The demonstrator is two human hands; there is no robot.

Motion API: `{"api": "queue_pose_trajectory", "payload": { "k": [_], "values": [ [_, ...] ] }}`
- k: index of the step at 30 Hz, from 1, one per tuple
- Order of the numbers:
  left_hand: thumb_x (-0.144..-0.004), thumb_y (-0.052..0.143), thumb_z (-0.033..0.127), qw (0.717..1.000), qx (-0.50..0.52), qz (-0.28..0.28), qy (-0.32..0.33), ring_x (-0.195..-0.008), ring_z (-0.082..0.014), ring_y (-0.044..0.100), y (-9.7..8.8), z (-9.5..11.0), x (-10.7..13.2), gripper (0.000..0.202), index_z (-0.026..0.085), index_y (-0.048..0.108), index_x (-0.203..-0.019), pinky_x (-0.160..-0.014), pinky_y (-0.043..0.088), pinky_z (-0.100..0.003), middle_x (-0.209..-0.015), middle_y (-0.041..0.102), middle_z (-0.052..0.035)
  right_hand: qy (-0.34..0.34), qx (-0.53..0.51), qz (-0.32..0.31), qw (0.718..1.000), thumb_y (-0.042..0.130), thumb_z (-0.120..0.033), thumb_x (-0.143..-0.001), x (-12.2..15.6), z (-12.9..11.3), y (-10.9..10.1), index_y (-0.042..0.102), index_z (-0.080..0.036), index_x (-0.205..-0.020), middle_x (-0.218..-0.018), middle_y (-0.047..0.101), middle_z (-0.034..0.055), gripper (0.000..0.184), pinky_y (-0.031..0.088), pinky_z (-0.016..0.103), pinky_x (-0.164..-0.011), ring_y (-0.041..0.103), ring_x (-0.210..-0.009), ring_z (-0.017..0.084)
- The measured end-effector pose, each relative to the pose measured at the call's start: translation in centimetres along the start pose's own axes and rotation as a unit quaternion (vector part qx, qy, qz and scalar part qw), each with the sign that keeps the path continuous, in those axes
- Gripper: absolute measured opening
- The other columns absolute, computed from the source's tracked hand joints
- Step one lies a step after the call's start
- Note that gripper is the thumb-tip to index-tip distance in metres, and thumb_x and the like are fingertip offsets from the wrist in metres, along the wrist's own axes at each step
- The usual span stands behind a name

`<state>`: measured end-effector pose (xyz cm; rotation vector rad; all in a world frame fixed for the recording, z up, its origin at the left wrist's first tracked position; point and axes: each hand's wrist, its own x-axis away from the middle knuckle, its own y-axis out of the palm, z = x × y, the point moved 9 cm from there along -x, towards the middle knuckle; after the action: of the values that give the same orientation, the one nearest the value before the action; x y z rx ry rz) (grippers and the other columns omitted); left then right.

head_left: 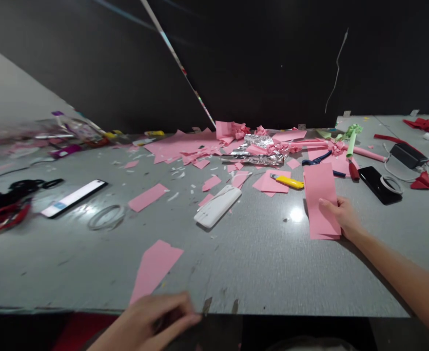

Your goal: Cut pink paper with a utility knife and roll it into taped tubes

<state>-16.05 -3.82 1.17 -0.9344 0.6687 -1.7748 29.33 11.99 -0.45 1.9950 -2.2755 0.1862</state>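
Several stacked pink paper strips stand tilted above the right part of the table, and my right hand pinches their right edge, thumb in front. The lower corners of the strips are slightly fanned. My left hand is at the table's front edge, loosely curled with a gap between thumb and fingers; I see nothing in it. Just beyond it lies a cut piece of pink paper. Behind the strips are a yellow box cutter on pink paper squares and dark blue-handled pliers, partly hidden.
A white power bank lies mid-table, among pink and white scraps. To the left are a lit phone and a wire coil. Crumpled foil and pink paper line the back. A black phone and charger sit right.
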Motion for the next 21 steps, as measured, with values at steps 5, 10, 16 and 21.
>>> {"api": "queue_pose_trajectory", "payload": {
  "k": [5, 10, 16, 21],
  "values": [
    [-0.108, 0.056, 0.046, 0.973, -0.013, 0.073, 0.220, -0.095, -0.0225, 0.074, -0.2, 14.9, -10.4, 0.032, 0.027, 0.081, -0.110, -0.090, 0.056, -0.035, -0.106, 0.081, -0.0059, -0.001, 0.004, -0.002, 1.000, 0.091, -0.068, -0.064, 0.2, -0.3, 0.0, 0.073, -0.018, -0.072, -0.070, 0.071, 0.0058, 0.054, 0.047, 0.030, -0.054, 0.064, -0.060, 0.020],
    [-0.103, 0.068, 0.036, 0.955, -0.067, 0.063, 0.284, -0.099, -0.0253, 0.073, 3.5, 18.3, -19.3, 0.019, 0.022, 0.081, -0.103, -0.089, 0.055, -0.038, -0.107, 0.077, -0.0086, -0.008, 0.009, 0.001, 1.000, 0.088, -0.067, -0.067, -0.2, 0.1, -0.2, 0.074, -0.018, -0.074, -0.072, 0.072, 0.0058, 0.051, 0.047, 0.031, -0.057, 0.064, -0.062, 0.020],
    [-0.104, 0.065, 0.032, 0.947, -0.038, 0.037, 0.316, -0.096, -0.0220, 0.072, 4.1, 17.1, -20.4, 0.018, 0.024, 0.082, -0.102, -0.088, 0.053, -0.035, -0.105, 0.076, -0.0060, -0.004, 0.002, -0.014, 1.000, 0.088, -0.061, -0.071, -0.2, 0.4, 0.1, 0.076, -0.018, -0.076, -0.074, 0.072, 0.0058, 0.045, 0.047, 0.031, -0.056, 0.063, -0.064, 0.020],
    [-0.105, 0.063, 0.033, 0.947, 0.001, 0.042, 0.318, -0.096, -0.0239, 0.070, 4.2, 16.5, -20.2, 0.022, 0.024, 0.083, -0.099, -0.087, 0.051, -0.038, -0.103, 0.076, -0.0074, 0.004, 0.000, -0.019, 1.000, 0.087, -0.060, -0.073, 0.0, 0.3, 0.3, 0.077, -0.018, -0.079, -0.077, 0.072, 0.0061, 0.044, 0.048, 0.031, -0.058, 0.064, -0.066, 0.020]
  ]
}}
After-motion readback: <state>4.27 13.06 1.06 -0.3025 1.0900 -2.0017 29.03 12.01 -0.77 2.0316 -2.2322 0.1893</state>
